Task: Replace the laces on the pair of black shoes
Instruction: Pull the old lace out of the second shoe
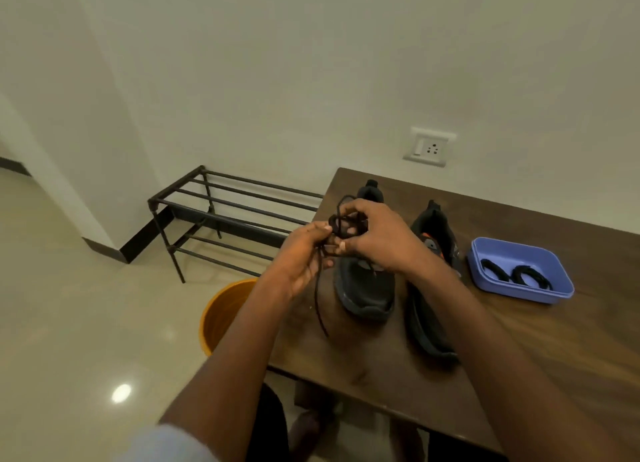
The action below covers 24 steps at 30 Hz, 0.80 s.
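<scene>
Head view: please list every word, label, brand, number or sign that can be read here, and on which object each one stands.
No text can be read in this view.
Right shoe: an orange and grey patch, too blurred to tell if it is a logo.
Wall socket: only a switch and pin holes, no lettering.
Purple tray: no label visible.

Two black shoes (pixel 398 288) side by side on a wooden table, toes toward six o'clock. One black lace (pixel 320 288) bunched above the left shoe, tail dangling. Two coiled black laces (pixel 516 273) at three o'clock.
</scene>
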Each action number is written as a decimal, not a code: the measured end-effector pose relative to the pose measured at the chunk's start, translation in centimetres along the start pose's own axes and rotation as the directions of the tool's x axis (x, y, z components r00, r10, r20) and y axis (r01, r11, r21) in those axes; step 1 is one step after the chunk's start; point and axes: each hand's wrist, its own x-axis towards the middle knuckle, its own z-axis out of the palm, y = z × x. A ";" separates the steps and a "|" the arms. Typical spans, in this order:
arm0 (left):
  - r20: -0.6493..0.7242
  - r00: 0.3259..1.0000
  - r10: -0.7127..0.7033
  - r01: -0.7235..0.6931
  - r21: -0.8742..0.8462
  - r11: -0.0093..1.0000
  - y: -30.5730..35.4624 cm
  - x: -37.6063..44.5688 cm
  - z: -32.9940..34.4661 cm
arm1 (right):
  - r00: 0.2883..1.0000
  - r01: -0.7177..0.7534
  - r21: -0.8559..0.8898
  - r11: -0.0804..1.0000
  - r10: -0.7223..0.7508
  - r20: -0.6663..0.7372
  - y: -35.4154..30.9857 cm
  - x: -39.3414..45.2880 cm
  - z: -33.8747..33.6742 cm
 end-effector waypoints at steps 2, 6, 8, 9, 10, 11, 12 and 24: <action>-0.111 0.993 -0.033 0.040 0.065 0.997 1.5 0.4 -1.9 | 0.999 0.044 0.064 0.997 -0.043 -0.010 -1.1 1.2 1.2; -0.188 0.976 -0.113 0.153 0.211 0.965 4.0 -0.3 -7.3 | 0.998 0.055 0.193 0.980 -0.054 -0.012 -3.1 4.0 6.5; -0.236 0.963 -0.132 0.193 0.257 0.947 4.1 -0.3 -11.0 | 1.000 -0.008 0.214 0.977 0.004 0.021 -3.2 5.7 10.1; -0.258 0.957 -0.132 0.199 0.257 0.946 3.8 -0.2 -12.7 | 0.998 -0.050 0.209 0.977 0.044 0.037 -2.9 6.3 11.8; -0.285 0.950 -0.131 0.206 0.255 0.945 3.3 0.0 -14.6 | 0.996 -0.081 0.208 0.975 0.070 0.061 -2.7 7.1 13.6; -0.308 0.942 -0.131 0.215 0.254 0.943 2.6 0.3 -16.0 | 0.992 -0.107 0.197 0.975 0.091 0.085 -2.6 7.5 15.1; -0.336 0.932 -0.133 0.228 0.261 0.938 1.8 0.5 -17.4 | 0.989 -0.120 0.179 0.977 0.102 0.108 -2.3 8.0 16.7; -0.338 0.939 -0.053 0.313 0.784 0.536 -2.9 3.4 -23.5 | 0.986 0.028 -0.200 0.979 0.006 0.167 -2.4 10.5 22.3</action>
